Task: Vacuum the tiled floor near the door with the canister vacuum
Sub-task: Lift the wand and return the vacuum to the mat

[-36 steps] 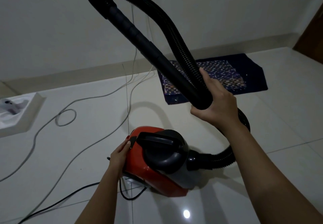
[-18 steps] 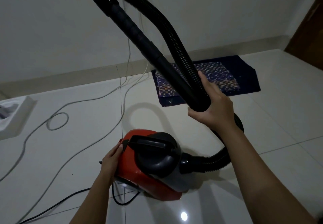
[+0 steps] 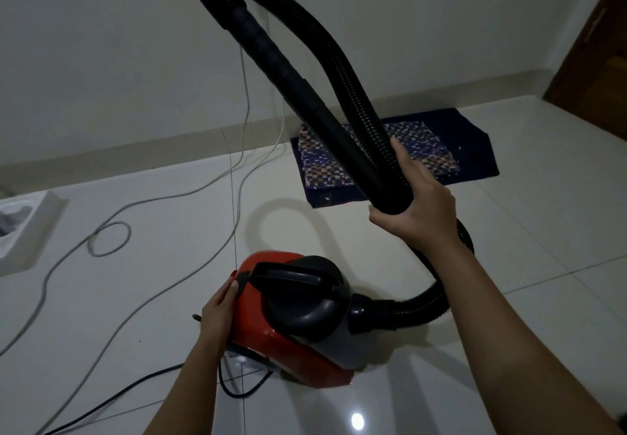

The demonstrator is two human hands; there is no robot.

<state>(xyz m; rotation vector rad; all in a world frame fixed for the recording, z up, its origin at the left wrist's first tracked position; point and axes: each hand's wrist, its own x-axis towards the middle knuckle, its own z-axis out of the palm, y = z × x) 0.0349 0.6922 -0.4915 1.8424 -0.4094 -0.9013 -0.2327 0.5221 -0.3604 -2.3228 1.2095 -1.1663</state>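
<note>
A red and black canister vacuum (image 3: 291,339) sits on the white tiled floor (image 3: 509,299) in front of me. My left hand (image 3: 219,309) rests against its left rear side, fingers by a small black switch. My right hand (image 3: 419,204) grips the end of the black rigid wand (image 3: 295,88) together with the ribbed hose (image 3: 359,95). The hose loops up out of the frame's top, then bends down behind my right forearm into the vacuum's front.
A dark blue mat (image 3: 475,149) with a checkered cloth (image 3: 420,149) lies by the wall. Grey cables (image 3: 108,241) trail across the floor at left; a black cord (image 3: 112,397) runs from the vacuum. A white box (image 3: 30,231) sits far left. A brown door (image 3: 597,44) stands at right.
The view has shifted slightly, so the vacuum and mat sit a little left and lower. Both hands keep their holds; the wand stays raised.
</note>
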